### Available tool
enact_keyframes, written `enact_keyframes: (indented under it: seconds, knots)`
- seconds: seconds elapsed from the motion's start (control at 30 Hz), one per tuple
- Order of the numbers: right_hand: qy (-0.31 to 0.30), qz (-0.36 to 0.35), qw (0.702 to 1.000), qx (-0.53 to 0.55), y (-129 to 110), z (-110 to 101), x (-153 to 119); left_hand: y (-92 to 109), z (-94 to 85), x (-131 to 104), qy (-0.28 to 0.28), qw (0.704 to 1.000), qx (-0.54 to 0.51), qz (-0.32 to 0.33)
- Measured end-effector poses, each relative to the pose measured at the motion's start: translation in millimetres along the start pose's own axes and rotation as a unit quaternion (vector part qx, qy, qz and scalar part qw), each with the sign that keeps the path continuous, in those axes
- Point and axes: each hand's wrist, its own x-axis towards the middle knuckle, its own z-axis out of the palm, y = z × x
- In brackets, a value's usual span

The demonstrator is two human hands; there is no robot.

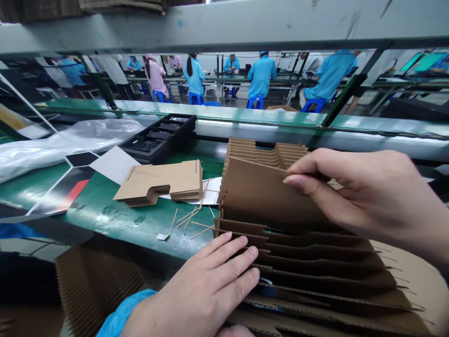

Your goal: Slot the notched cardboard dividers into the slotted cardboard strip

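Note:
Between the thumb and forefinger of my right hand (336, 187) is the top edge of an upright brown cardboard sheet (252, 192). It stands in a long row of cardboard dividers (315, 262) with narrow gaps between them. My left hand (210, 276) lies with fingers extended on the left edges of the nearer dividers, gripping nothing visible. Behind the held sheet, more upright sheets (270, 152) stand close together. To the left, a stack of notched flat cardboard pieces (164, 180) rests on the green bench, and several thin cardboard strips (189, 217) are scattered beside it.
A black tray (161, 135) with compartments sits behind the stack. Clear plastic film (70, 140) and printed card (59, 187) lie at left. Pleated cardboard (98, 281) is below the bench edge. A grey beam (224, 28) crosses above; people in blue and pink work beyond.

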Motion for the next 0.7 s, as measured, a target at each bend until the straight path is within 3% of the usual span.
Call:
enact_keyframes:
  seconds: [0.17,0.33,0.37,0.43,0.5,0.57,0.63,0.7]
  knots:
    - [-0.005,-0.031,0.999,0.006,-1,5,10,-1,-9.4,6,-0.032,0.999,-0.005,-0.003]
    - [-0.002,-0.059,0.998,0.014,1,-8,7,9,-32.4,16,-0.028,0.997,-0.057,-0.035]
    - [-0.006,-0.054,0.998,0.017,1,-10,5,11,-37.7,16,-0.01,0.995,-0.078,-0.06]
    - [-0.017,-0.056,0.998,0.023,1,-9,2,13,-44.5,15,0.083,0.979,-0.126,-0.136]
    - [-0.043,-0.062,0.997,0.03,1,-2,0,9,-44.3,13,0.222,0.934,-0.154,-0.232]
    - [-0.077,-0.064,0.994,0.041,0,10,-3,0,-37.7,12,0.314,0.884,-0.156,-0.309]
    - [-0.103,-0.068,0.991,0.047,-3,24,-5,-13,-28.3,14,0.325,0.871,-0.159,-0.333]
    - [-0.117,-0.071,0.99,0.037,-7,37,-5,-27,-19.4,18,0.278,0.894,-0.16,-0.313]
